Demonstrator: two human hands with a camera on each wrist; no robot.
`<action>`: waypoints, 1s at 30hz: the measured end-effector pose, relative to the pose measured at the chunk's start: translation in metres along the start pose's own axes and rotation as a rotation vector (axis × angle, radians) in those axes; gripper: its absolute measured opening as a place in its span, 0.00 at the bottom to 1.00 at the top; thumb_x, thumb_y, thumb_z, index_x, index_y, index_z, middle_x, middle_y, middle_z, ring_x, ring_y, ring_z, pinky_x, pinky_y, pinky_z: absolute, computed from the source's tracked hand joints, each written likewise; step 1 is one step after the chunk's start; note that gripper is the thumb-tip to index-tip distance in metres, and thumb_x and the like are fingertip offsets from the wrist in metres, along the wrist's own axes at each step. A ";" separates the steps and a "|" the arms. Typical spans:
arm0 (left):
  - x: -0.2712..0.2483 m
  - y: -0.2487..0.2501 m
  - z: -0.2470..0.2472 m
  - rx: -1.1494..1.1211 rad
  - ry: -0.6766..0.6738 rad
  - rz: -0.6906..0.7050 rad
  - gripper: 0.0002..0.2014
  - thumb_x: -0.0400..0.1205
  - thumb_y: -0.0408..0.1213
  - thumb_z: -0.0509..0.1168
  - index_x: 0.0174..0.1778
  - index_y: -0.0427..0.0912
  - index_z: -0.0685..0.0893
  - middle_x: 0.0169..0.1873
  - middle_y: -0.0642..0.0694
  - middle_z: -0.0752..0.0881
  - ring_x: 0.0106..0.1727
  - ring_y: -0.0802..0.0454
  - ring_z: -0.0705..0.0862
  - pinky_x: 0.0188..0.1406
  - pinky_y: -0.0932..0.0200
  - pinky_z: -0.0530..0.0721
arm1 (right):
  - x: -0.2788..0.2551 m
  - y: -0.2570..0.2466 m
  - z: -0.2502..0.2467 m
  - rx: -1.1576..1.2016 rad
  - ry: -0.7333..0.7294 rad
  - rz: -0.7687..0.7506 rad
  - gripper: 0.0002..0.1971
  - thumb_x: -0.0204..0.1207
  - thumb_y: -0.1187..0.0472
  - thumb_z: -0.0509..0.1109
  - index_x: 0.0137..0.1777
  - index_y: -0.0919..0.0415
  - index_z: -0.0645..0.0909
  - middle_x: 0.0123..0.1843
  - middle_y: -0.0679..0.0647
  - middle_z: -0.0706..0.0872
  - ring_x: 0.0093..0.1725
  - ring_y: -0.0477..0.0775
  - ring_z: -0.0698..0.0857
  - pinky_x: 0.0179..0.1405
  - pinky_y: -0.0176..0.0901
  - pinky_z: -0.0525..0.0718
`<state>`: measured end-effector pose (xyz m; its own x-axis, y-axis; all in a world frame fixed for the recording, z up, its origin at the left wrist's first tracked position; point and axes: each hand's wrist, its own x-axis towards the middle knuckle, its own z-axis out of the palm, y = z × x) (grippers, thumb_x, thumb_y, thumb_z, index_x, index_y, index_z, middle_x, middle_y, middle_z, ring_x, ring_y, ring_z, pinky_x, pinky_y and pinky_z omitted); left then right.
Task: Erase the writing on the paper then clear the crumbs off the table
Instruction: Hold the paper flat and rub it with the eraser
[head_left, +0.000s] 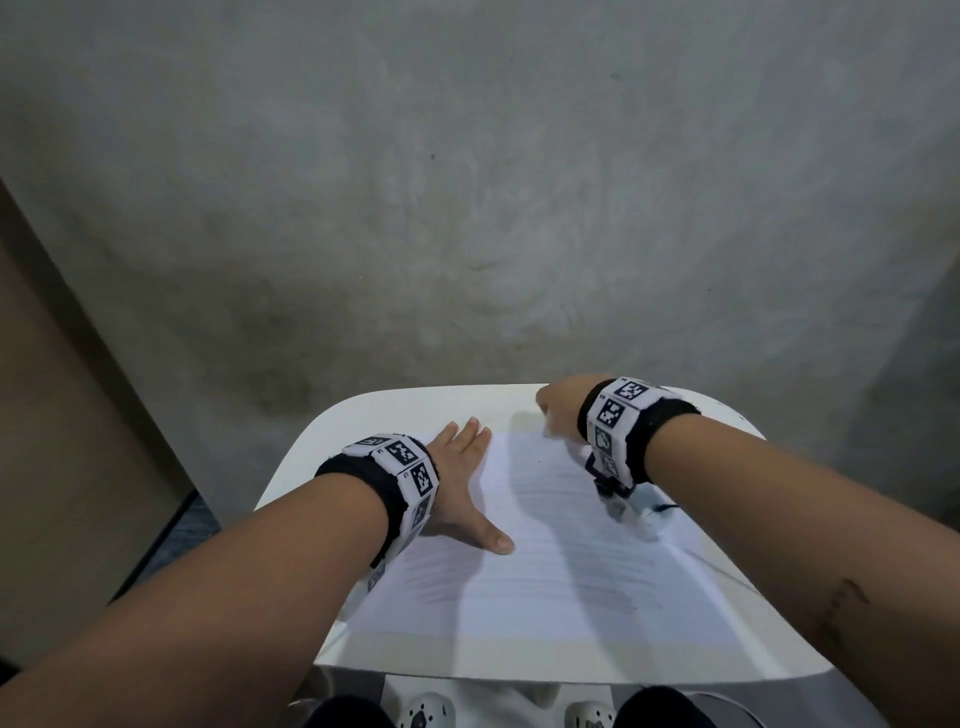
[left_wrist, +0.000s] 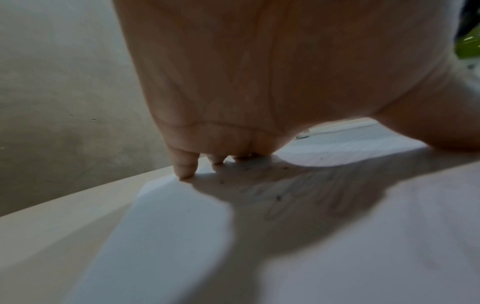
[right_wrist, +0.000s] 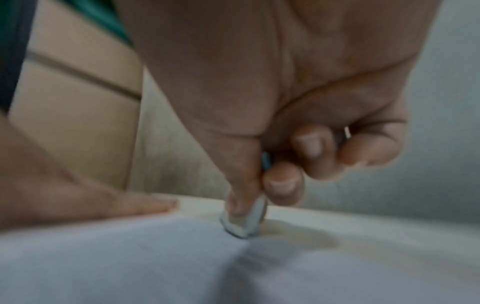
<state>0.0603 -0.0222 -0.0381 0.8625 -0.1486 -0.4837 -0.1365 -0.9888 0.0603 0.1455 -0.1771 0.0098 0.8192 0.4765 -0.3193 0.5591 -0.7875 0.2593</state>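
Note:
A white lined sheet of paper (head_left: 561, 561) lies on a small white table (head_left: 311, 457). My left hand (head_left: 462, 467) lies flat on the sheet's left part, fingers straight and thumb spread. Faint pencil writing (left_wrist: 298, 197) and small dark crumbs (left_wrist: 279, 197) show on the paper under that palm (left_wrist: 246, 82). My right hand (head_left: 556, 415) is at the sheet's far edge, fingers curled. It pinches a white eraser (right_wrist: 246, 222) between thumb and forefinger, with the eraser's tip down on the paper (right_wrist: 130, 257).
A rough grey wall (head_left: 467, 182) rises right behind the table. A brown cardboard box (head_left: 62, 415) stands at the left. A thin cable (head_left: 727, 571) runs over the table's right side. White shoes (head_left: 423, 714) show under the near edge.

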 end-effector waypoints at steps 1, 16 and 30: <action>0.000 0.000 0.001 0.002 0.001 -0.002 0.68 0.63 0.76 0.68 0.82 0.49 0.28 0.81 0.53 0.27 0.83 0.50 0.30 0.81 0.42 0.40 | 0.002 0.002 0.002 -0.025 0.003 0.037 0.06 0.74 0.58 0.70 0.43 0.55 0.74 0.52 0.49 0.86 0.46 0.58 0.85 0.48 0.46 0.86; 0.000 0.001 0.000 0.013 0.010 -0.002 0.68 0.64 0.75 0.68 0.82 0.48 0.28 0.82 0.52 0.27 0.83 0.49 0.30 0.81 0.42 0.40 | -0.019 0.022 0.005 0.072 -0.038 0.028 0.03 0.76 0.59 0.66 0.44 0.57 0.75 0.46 0.53 0.84 0.43 0.57 0.79 0.38 0.41 0.79; -0.009 0.000 -0.003 0.027 0.017 0.018 0.67 0.65 0.76 0.67 0.83 0.49 0.28 0.82 0.55 0.28 0.83 0.54 0.31 0.82 0.42 0.43 | -0.021 0.049 0.015 0.818 0.133 0.193 0.05 0.76 0.63 0.66 0.40 0.55 0.80 0.29 0.51 0.80 0.26 0.51 0.75 0.30 0.38 0.75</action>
<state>0.0539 -0.0206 -0.0309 0.8678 -0.1668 -0.4681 -0.1649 -0.9853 0.0454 0.1541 -0.2317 0.0152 0.9276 0.3060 -0.2143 0.1810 -0.8700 -0.4587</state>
